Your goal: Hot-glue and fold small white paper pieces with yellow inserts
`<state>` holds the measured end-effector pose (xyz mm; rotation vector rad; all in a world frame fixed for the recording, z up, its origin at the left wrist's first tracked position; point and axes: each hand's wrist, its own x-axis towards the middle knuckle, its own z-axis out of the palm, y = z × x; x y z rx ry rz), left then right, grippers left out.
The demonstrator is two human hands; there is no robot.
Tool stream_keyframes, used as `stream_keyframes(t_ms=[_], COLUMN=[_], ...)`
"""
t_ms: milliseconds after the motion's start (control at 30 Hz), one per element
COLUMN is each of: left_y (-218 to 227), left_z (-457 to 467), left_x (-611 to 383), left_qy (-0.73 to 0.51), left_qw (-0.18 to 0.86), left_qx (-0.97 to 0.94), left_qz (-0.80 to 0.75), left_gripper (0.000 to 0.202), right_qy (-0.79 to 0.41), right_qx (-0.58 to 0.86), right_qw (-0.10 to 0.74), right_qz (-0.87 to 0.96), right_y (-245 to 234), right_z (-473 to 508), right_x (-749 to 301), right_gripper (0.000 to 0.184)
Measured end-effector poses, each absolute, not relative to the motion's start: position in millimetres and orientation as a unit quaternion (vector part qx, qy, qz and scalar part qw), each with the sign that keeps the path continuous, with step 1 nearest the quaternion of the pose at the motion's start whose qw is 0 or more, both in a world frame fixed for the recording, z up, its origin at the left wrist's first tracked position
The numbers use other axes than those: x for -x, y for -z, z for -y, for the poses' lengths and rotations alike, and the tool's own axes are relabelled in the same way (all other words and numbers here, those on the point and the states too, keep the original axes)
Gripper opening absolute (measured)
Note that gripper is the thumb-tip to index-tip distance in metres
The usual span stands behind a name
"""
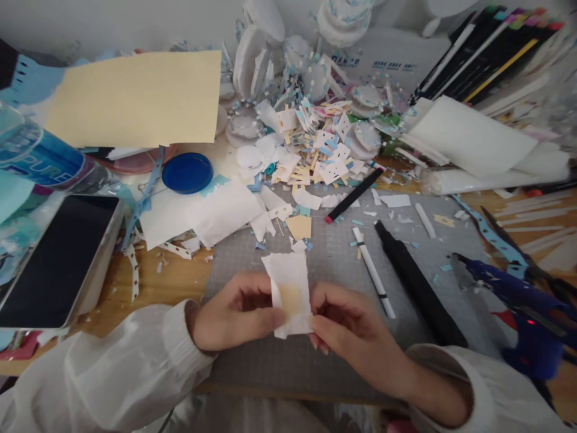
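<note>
Between my two hands is a small piece of white paper (291, 270) with torn-looking edges and a pale yellow patch on its lower half. My left hand (238, 313) pinches its left side, the thumb lying on the front. At the lower right edge, my right hand (351, 331) grips it between thumb and fingers. Both hands hold the paper above a grey cutting mat (252, 367). Beyond it on the mat lie a yellow paper scrap (299, 227) and a thin white stick with black bands (374, 273).
A black marker-like tool (419, 282) and a blue glue gun (532, 313) with a red light lie right. A phone (58, 258) and a bottle (40, 150) stand left. Paper scraps (315, 150), a blue lid (187, 173) and a yellow sheet (144, 99) lie farther back.
</note>
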<state>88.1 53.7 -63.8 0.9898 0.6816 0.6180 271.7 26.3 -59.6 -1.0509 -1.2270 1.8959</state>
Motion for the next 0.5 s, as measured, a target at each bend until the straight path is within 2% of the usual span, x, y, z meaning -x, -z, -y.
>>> stream_keyframes(t_ms=[333,500], left_y=[67.6,70.6], left_z=[-51.4,-50.0], left_x=[-92.2,-88.4], left_qy=[-0.3,-0.295], left_qw=[0.733,0.735], left_qx=[-0.509,-0.511], left_qz=[-0.338,-0.334], left_gripper=[0.015,0.017], right_qy=[-0.645,-0.72], right_qx=[0.453,0.391], right_qw=[0.335,0.329], right_qz=[0.516,0.47], right_y=[58.8,60.8], right_z=[-24.0,-21.0], right_x=[-271.8,-274.9], right_gripper=[0.015,0.019])
